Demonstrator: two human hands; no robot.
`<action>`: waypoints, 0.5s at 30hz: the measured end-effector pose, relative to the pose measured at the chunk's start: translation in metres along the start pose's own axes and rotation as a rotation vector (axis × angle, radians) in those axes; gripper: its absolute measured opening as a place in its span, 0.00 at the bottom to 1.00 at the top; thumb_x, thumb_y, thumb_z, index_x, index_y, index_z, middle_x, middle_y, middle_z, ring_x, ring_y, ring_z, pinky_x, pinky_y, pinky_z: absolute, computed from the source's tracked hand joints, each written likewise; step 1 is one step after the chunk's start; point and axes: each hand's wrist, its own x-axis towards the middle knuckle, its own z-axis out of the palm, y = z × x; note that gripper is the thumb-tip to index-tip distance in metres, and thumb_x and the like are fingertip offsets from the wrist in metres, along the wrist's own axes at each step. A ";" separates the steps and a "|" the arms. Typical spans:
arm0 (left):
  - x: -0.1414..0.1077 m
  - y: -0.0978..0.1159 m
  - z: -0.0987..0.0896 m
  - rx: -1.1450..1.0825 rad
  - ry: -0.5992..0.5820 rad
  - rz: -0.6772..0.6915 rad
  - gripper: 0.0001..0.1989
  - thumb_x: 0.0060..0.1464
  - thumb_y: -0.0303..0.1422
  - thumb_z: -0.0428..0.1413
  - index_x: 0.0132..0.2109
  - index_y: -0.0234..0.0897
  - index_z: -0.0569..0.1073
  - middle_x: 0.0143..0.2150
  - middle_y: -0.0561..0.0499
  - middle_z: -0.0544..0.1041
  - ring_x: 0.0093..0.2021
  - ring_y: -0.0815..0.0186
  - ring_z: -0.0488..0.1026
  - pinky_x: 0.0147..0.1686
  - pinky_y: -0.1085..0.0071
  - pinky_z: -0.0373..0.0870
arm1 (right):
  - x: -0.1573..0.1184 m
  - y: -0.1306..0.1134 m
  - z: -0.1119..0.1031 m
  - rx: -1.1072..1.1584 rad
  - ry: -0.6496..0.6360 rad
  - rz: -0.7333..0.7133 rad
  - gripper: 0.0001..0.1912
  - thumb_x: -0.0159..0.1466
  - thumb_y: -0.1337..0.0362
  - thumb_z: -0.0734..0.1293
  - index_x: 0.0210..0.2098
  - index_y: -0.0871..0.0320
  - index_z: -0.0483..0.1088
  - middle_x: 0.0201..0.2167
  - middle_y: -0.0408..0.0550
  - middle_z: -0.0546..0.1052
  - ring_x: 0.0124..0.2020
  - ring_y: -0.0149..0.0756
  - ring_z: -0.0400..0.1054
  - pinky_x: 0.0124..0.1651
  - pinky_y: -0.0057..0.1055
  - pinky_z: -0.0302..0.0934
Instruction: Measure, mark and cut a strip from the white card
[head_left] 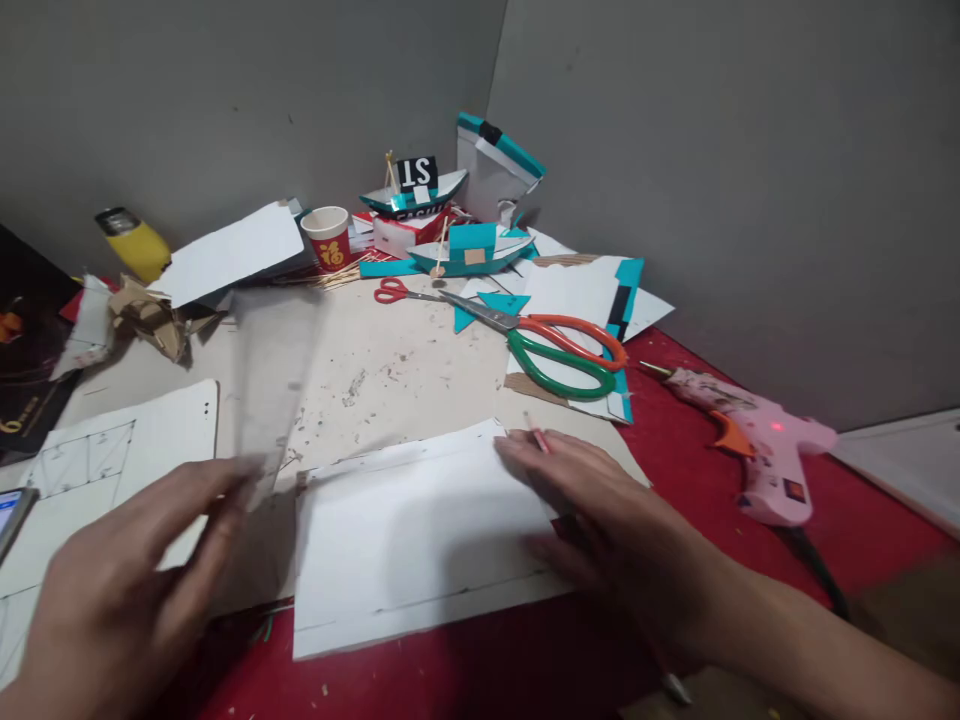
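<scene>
White sheet (405,510) lies between left hand (139,565), pinching ruler (274,370), and right hand (622,515), gripping pen (538,436).

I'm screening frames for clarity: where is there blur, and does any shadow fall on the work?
Head view: the left hand and the see-through piece it holds are blurred; a soft grey shadow falls across the white sheet beside the right hand; the large scissors look fairly crisp.

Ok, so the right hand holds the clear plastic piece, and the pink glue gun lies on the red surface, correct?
Not quite, the hand is wrong: in the head view, the left hand holds the clear plastic piece. The pink glue gun does lie on the red surface.
</scene>
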 end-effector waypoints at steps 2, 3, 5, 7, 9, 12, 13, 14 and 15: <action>-0.004 0.012 -0.005 0.128 -0.038 0.218 0.19 0.61 0.28 0.51 0.58 0.39 0.69 0.48 0.47 0.78 0.48 0.60 0.75 0.45 0.68 0.71 | -0.001 -0.001 -0.008 0.197 0.073 0.139 0.28 0.65 0.64 0.65 0.64 0.47 0.58 0.59 0.53 0.71 0.60 0.49 0.65 0.60 0.48 0.64; -0.005 0.020 -0.006 0.144 -0.071 0.333 0.22 0.62 0.26 0.49 0.63 0.35 0.64 0.51 0.42 0.76 0.52 0.57 0.73 0.48 0.65 0.69 | -0.001 -0.002 -0.013 0.336 0.104 0.225 0.27 0.66 0.62 0.65 0.63 0.45 0.59 0.60 0.52 0.71 0.59 0.48 0.67 0.57 0.45 0.67; -0.007 0.036 -0.005 0.174 -0.083 0.527 0.24 0.62 0.24 0.44 0.65 0.24 0.60 0.50 0.36 0.76 0.53 0.51 0.70 0.51 0.59 0.67 | -0.002 -0.002 -0.020 0.653 0.140 0.392 0.22 0.68 0.58 0.62 0.61 0.46 0.62 0.59 0.52 0.72 0.53 0.48 0.72 0.48 0.41 0.73; -0.006 0.050 0.001 0.203 -0.050 0.615 0.24 0.60 0.21 0.45 0.62 0.19 0.62 0.48 0.37 0.77 0.48 0.51 0.71 0.47 0.57 0.68 | -0.003 -0.002 -0.023 0.914 0.155 0.526 0.19 0.68 0.55 0.61 0.57 0.48 0.67 0.54 0.54 0.75 0.43 0.47 0.77 0.39 0.38 0.76; -0.005 0.060 0.009 0.195 -0.025 0.659 0.22 0.57 0.19 0.44 0.59 0.17 0.66 0.45 0.37 0.78 0.44 0.52 0.73 0.44 0.58 0.69 | -0.004 -0.003 -0.021 1.023 0.144 0.666 0.17 0.66 0.55 0.64 0.54 0.50 0.70 0.48 0.55 0.79 0.36 0.44 0.78 0.34 0.36 0.76; -0.002 0.068 0.021 0.164 0.054 0.683 0.20 0.58 0.20 0.44 0.54 0.17 0.70 0.41 0.38 0.79 0.41 0.53 0.73 0.42 0.58 0.68 | -0.003 -0.008 -0.018 0.974 0.094 0.805 0.17 0.61 0.59 0.71 0.49 0.52 0.73 0.41 0.53 0.82 0.34 0.42 0.78 0.35 0.34 0.75; -0.001 0.069 0.024 0.145 0.089 0.689 0.19 0.59 0.21 0.44 0.53 0.18 0.71 0.40 0.39 0.79 0.40 0.54 0.73 0.41 0.59 0.68 | -0.002 -0.011 -0.017 0.951 0.077 0.814 0.17 0.59 0.59 0.73 0.48 0.53 0.74 0.40 0.53 0.82 0.34 0.42 0.78 0.36 0.33 0.75; 0.000 0.070 0.027 0.125 0.118 0.688 0.19 0.59 0.21 0.44 0.52 0.18 0.72 0.39 0.39 0.79 0.39 0.55 0.73 0.40 0.59 0.67 | 0.000 -0.013 -0.018 0.935 0.069 0.810 0.17 0.58 0.58 0.73 0.47 0.53 0.74 0.38 0.53 0.82 0.33 0.41 0.78 0.35 0.33 0.76; 0.000 0.071 0.029 0.105 0.136 0.683 0.18 0.60 0.22 0.44 0.52 0.19 0.73 0.39 0.40 0.78 0.39 0.55 0.73 0.40 0.59 0.67 | 0.001 -0.014 -0.019 0.921 0.066 0.806 0.17 0.58 0.57 0.73 0.46 0.53 0.75 0.36 0.52 0.83 0.31 0.41 0.78 0.34 0.33 0.76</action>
